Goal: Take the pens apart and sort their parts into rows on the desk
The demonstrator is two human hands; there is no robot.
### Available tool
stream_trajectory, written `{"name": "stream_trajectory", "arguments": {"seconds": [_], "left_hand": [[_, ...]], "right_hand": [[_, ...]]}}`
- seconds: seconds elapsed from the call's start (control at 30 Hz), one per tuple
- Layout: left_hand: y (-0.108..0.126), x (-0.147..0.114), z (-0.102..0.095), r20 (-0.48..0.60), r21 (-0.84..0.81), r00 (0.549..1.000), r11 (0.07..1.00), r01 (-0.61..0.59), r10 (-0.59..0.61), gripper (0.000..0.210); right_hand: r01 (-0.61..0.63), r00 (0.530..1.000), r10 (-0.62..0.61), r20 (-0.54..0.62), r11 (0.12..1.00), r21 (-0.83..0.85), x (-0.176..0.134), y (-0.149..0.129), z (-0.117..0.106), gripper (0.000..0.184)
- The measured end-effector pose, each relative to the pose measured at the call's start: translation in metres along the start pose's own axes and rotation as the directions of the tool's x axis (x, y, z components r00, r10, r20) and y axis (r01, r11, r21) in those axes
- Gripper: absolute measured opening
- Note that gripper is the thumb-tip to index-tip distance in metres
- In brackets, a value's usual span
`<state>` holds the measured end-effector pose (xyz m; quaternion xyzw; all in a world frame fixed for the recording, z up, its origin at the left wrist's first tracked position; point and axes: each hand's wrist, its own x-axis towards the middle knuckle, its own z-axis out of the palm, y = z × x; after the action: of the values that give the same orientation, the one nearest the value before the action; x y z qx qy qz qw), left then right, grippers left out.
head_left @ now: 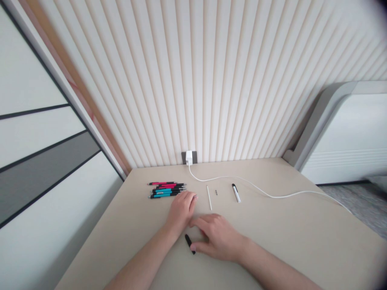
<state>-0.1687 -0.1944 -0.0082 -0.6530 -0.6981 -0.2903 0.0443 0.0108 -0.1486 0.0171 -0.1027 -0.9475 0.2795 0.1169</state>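
Black pen piece (188, 241) lies on the desk (272, 225), nearer the near edge than any other loose part, about midway between the side edges, tilted with its lower end to the right. Right hand (219, 237): thumb on that lower end, fingers curved well apart from it. Grip loose, not closed around the piece.

Left hand (180, 209) rests further toward the far edge, beside the pen row, fingers curled. Something pale shows at its fingertips; cannot tell whether it is held or only a nail.

Pen row toward the far left corner: pink pens (163, 183) on the far side, blue pens (163, 196) on the near side. Right of the left hand: white stick (209, 197), then a tiny metal piece (216, 192), too small to identify, then a white pen piece (237, 195) with a black end. Charger (189, 157) sits in the wall at the far edge; its cable (273, 197) runs to the right edge.

Handling, by judgement: black piece likely light, stiff, smooth plastic, apt to roll. Best hold seems mid-length, thumb against forefinger; pressing one end could spin it. White stick looks thin, perhaps bendable; likely best pinched near its middle.
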Motion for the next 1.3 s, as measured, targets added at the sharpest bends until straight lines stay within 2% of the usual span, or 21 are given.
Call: {"name": "stream_trajectory", "arguments": {"seconds": [0.1, 0.2, 0.33, 0.43, 0.57, 0.67, 0.83, 0.93, 1.0, 1.07, 1.13, 1.2, 1.3], "left_hand": [[-0.002, 0.0, 0.002, -0.003, 0.011, 1.0, 1.0, 0.026, -0.026, 0.018], [-0.005, 0.001, 0.002, 0.001, 0.024, 0.999, 0.998, 0.051, -0.051, 0.018], [-0.011, 0.002, 0.003, -0.015, 0.06, 0.996, 0.994, 0.089, -0.088, 0.015], [-0.013, 0.002, 0.005, 0.003, 0.067, 0.996, 0.994, 0.091, -0.091, 0.014], [-0.011, 0.001, 0.006, 0.025, 0.047, 0.997, 0.996, 0.072, -0.073, 0.014], [-0.01, 0.001, 0.005, 0.022, 0.036, 0.998, 0.997, 0.061, -0.061, 0.015], [-0.007, 0.002, 0.002, 0.002, 0.009, 1.0, 1.0, 0.016, -0.016, 0.016], [-0.003, 0.002, 0.0, -0.022, -0.01, 0.999, 1.0, -0.029, 0.029, 0.017], [0.001, 0.001, -0.001, -0.016, -0.027, 0.997, 0.997, -0.074, 0.073, 0.018], [0.006, 0.001, -0.001, 0.026, -0.06, 0.987, 0.985, -0.159, 0.161, 0.018], [0.012, -0.001, -0.001, 0.099, -0.096, 0.955, 0.958, -0.272, 0.281, 0.017], [0.017, -0.002, 0.0, 0.17, -0.117, 0.91, 0.925, -0.362, 0.378, 0.017], [0.022, -0.003, 0.0, 0.242, -0.133, 0.867, 0.9, -0.414, 0.435, 0.016]], "right_hand": [[0.076, 0.997, -0.073, 0.031, 0.993, -0.091, 0.001, -0.005, 0.011, 0.035], [0.159, 0.986, -0.148, 0.082, 0.977, -0.145, 0.001, -0.005, 0.013, 0.027], [0.237, 0.969, -0.222, 0.11, 0.96, -0.15, 0.002, -0.005, 0.011, 0.031], [0.262, 0.963, -0.247, 0.104, 0.95, -0.17, 0.004, -0.007, 0.017, 0.037], [0.286, 0.958, -0.269, 0.099, 0.927, -0.242, 0.008, -0.011, 0.03, 0.022], [0.31, 0.951, -0.289, 0.111, 0.899, -0.309, 0.009, -0.012, 0.035, 0.02], [0.33, 0.943, -0.321, 0.084, 0.887, -0.323, 0.005, -0.005, 0.022, 0.024], [0.209, 0.972, -0.23, -0.043, 0.937, -0.279, 0.003, 0.005, 0.005, 0.028], [0.022, 0.978, -0.071, -0.196, 0.97, -0.244, 0.002, 0.013, -0.007, 0.027], [-0.206, 0.93, 0.129, -0.344, 0.958, -0.198, 0.002, 0.023, -0.017, 0.027], [-0.382, 0.863, 0.28, -0.421, 0.906, -0.181, 0.004, 0.033, -0.024, 0.027], [-0.493, 0.817, 0.37, -0.444, 0.846, -0.203, 0.005, 0.043, -0.027, 0.028], [-0.584, 0.787, 0.453, -0.419, 0.767, -0.266, 0.008, 0.053, -0.026, 0.029]]}}
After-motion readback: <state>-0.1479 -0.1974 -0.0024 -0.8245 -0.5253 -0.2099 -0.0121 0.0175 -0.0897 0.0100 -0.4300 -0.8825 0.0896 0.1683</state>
